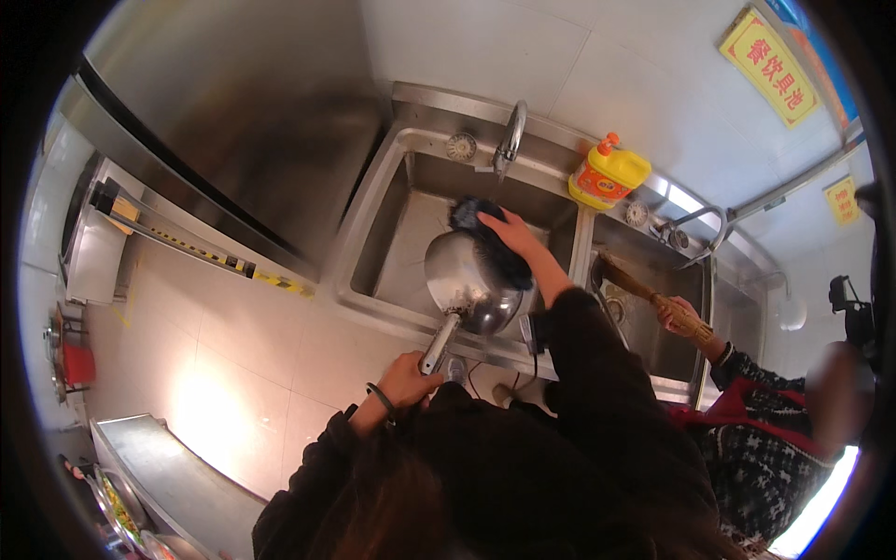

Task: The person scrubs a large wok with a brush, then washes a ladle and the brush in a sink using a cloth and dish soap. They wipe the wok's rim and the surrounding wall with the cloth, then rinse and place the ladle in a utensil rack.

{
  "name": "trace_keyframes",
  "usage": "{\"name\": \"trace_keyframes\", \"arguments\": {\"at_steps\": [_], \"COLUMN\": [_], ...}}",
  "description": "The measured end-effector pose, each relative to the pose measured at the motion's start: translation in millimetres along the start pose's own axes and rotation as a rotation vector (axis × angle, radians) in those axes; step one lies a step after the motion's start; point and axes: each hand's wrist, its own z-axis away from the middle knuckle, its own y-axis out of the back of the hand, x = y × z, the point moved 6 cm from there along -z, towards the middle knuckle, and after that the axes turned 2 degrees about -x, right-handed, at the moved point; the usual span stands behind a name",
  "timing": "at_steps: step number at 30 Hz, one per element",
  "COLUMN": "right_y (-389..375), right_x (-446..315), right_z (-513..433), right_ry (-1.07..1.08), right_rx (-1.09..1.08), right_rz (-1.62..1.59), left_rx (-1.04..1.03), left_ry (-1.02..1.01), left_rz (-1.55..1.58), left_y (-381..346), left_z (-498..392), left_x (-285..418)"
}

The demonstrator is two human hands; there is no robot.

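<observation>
My left hand (409, 381), with a dark band on its wrist, grips the metal handle of a round steel pan (455, 269). The pan is tilted over the near part of a stainless-steel sink basin (402, 241), its smooth curved outer side showing. Bunched under my right hand (514, 234) is a dark cloth (514, 266), pressed against the pan's far right side. My right fingers are partly sunk in the cloth's folds. A curved chrome faucet (516, 129) stands beyond the cloth; whether water runs from it is hard to tell.
A yellow pump bottle of detergent (609, 175) stands on the sink ledge. At the right, a co-worker's hand (679, 315) holds a bundled bamboo brush (630, 280) in the neighbouring basin (679, 350). A metal counter (175, 462) is at lower left.
</observation>
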Motion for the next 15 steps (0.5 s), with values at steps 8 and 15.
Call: {"name": "trace_keyframes", "arguments": {"at_steps": [8, 15], "right_y": [-91.6, -74.9], "right_x": [-25.6, -75.3], "right_z": [139.2, 39.5], "right_ry": [0.747, 0.480], "right_rx": [0.240, 0.169], "right_rz": [0.597, 0.383], "left_rx": [-0.126, 0.045], "left_ry": [0.052, 0.046], "left_rz": [0.492, 0.131], "left_y": [-5.0, 0.2], "left_z": [-30.1, -11.6], "left_x": [4.7, 21.9]}}
